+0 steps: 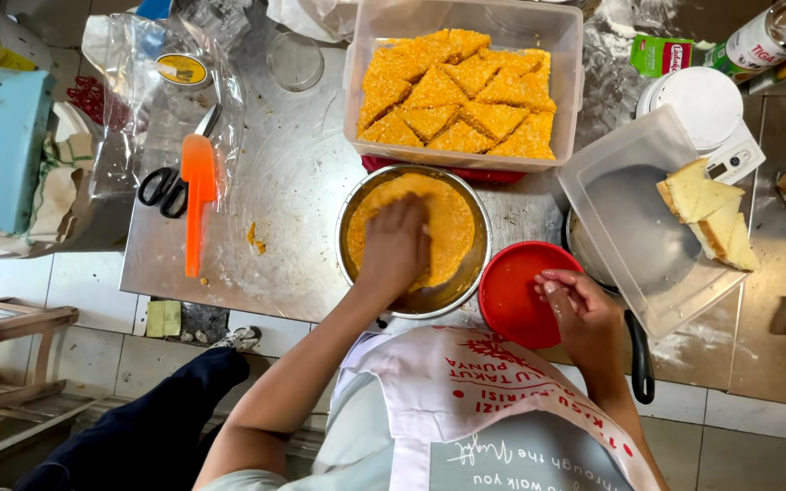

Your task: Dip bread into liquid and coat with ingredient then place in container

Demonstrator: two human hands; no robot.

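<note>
Orange crumbs fill the round steel bowl [414, 238] at bench centre; the left hand [395, 244] lies flat on them, fingers together, hiding whatever it presses. At four o'clock, the right hand [579, 306], fingers loosely curled, touches the red plastic bowl [516, 293], contents indistinct.

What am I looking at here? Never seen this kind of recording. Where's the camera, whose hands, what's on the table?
No machine: one camera on a person's head looks down at their two bare hands. The left hand presses flat into orange crumbs in a metal bowl. The right hand rests at the rim of a red bowl, holding nothing I can make out. Behind stands a clear tub of crumb-coated triangles. To the right, a clear lid carries plain bread pieces. On the left lie scissors and an orange spatula, all on a steel table.
</note>
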